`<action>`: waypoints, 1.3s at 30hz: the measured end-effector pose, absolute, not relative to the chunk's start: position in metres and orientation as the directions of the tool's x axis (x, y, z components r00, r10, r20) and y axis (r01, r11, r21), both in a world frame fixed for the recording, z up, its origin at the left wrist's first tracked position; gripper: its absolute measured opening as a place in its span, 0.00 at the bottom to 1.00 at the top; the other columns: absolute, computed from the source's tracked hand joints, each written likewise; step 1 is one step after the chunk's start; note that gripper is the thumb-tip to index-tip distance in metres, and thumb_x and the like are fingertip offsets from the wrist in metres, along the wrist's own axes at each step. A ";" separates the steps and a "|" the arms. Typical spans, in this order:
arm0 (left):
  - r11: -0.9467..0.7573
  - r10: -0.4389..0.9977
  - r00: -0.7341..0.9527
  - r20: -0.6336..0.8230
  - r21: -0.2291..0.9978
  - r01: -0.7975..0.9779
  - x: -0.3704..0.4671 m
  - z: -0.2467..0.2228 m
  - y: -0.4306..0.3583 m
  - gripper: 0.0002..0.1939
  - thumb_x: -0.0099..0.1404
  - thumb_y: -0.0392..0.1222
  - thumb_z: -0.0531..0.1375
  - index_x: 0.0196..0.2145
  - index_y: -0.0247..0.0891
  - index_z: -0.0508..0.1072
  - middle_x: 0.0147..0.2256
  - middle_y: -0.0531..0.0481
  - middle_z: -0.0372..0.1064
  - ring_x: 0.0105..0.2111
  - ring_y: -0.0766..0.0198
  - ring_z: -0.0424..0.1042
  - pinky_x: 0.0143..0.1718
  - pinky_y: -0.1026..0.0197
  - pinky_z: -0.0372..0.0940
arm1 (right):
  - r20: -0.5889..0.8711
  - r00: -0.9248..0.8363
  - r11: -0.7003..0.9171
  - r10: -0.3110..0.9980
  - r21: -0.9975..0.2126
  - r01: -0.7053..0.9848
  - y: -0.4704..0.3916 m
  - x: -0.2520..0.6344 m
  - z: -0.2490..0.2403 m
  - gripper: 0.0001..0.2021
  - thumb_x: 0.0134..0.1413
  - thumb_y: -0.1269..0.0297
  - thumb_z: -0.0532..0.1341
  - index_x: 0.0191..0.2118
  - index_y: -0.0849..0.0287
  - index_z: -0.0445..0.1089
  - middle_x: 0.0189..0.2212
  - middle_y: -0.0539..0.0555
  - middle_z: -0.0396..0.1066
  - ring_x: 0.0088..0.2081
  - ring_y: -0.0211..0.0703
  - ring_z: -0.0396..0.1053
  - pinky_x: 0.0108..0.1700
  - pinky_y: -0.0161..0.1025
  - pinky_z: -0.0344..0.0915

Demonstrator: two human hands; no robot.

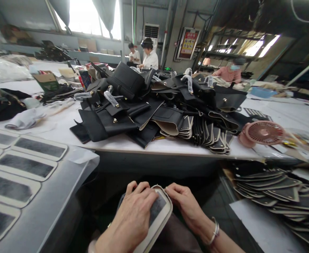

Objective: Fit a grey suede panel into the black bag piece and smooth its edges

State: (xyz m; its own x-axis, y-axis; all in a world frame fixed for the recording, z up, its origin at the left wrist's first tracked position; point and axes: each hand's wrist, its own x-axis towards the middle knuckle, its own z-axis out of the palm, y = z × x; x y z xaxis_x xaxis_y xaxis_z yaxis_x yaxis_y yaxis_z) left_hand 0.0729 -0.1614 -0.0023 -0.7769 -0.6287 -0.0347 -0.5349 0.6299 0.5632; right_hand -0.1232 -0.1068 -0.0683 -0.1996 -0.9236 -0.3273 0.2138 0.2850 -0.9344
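Note:
A flat bag panel (158, 225), black in the middle with a cream border and rounded corners, lies tilted over my lap. My left hand (136, 211) lies across it, fingers bent over its face and far edge. At the panel's upper right corner, my right hand (182, 202) pinches the rim between thumb and fingers. A thin raised edge strip shows along that rim. Part of a black piece under the left hand is hidden, so its shape cannot be made out.
Black leather bags (125, 109) lie heaped on the white table (170, 149) ahead. A pink fan (265, 131) stands at its right. Cream-bordered panels (25, 172) lie in rows at left; stacked black pieces (278, 196) sit at right. People (149, 58) work farther back.

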 end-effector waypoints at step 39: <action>0.366 -0.894 -0.202 0.401 0.389 -0.846 0.162 -0.048 -0.086 0.18 0.65 0.42 0.58 0.52 0.48 0.74 0.53 0.49 0.73 0.51 0.55 0.74 0.48 0.50 0.75 | -0.509 0.453 0.554 -0.732 -0.832 -0.039 -0.144 -0.140 -0.078 0.44 0.59 0.29 0.47 0.69 0.57 0.52 0.66 0.60 0.57 0.66 0.53 0.56 0.68 0.49 0.49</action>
State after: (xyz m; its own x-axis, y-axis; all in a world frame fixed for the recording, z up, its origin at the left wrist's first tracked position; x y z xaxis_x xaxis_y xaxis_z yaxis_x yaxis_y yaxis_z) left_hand 0.1617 -0.0856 -0.0477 -0.2021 -0.8936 0.4007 -0.8457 0.3656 0.3887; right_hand -0.1397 -0.1440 -0.0782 0.4535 -0.7318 -0.5087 -0.0390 0.5539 -0.8317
